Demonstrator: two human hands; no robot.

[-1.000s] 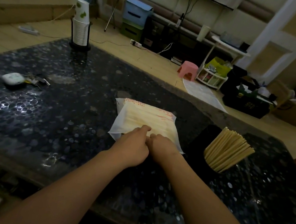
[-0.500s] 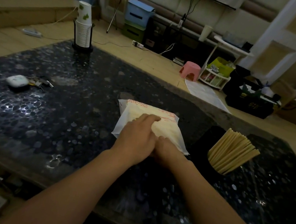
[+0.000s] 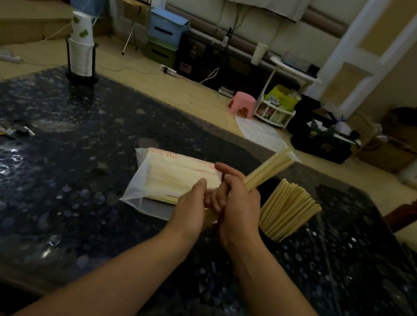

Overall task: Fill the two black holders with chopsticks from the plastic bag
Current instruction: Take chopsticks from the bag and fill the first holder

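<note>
A: Both hands have come up off the plastic bag (image 3: pixel 172 176) since the last entry. Half a second ago they lay flat on it; now they sit just above its near-right corner with a bundle of chopsticks (image 3: pixel 268 168) between them.

B: Grip?

A: My right hand (image 3: pixel 240 206) has its fingers curled round the bundle's lower half. My left hand (image 3: pixel 192 204) is curled against the bundle's bottom end, pinching it from the 9 o'clock side. The fingertips of the two hands overlap, so I cannot tell exactly which ones touch the wood.

B: Orientation of the bundle?

A: Tilted. Its free end points away toward 1 o'clock, past my right-hand fingers (image 3: pixel 223 168), and is blurred. Its lower end shows below my palms.

B: Bag?

A: Flat on the dark table (image 3: pixel 62 190), at 10 o'clock from my hands, open mouth toward me, more chopsticks showing inside.

B: Holders?

A: One black holder (image 3: pixel 269 238) at 3 o'clock, just beside my right wrist, mostly hidden in shadow. Its filled chopsticks (image 3: pixel 288 210) fan out toward 1 o'clock. I cannot make out a second holder.
</note>
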